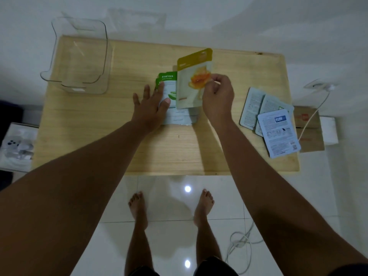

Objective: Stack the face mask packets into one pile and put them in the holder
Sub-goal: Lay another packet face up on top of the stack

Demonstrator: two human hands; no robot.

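A pile of face mask packets point(175, 116) lies at the middle of the wooden table point(111, 148), a green Aloe Vera packet point(168, 84) on top. My left hand point(151, 105) rests flat on the pile's left side, fingers spread. My right hand point(218, 96) pinches a yellow honey packet point(192, 78) by its right edge and holds it tilted just above the pile. Three more packets point(268, 118) lie face down, overlapping, near the table's right edge. The clear plastic holder point(79, 56) stands at the table's far left corner with nothing in it.
A brown cardboard box point(310, 130) sits on the floor right of the table, with a white cable point(312, 114) running over it. A box with pale objects point(18, 146) is at the left. My bare feet stand on glossy white tiles below the table's near edge.
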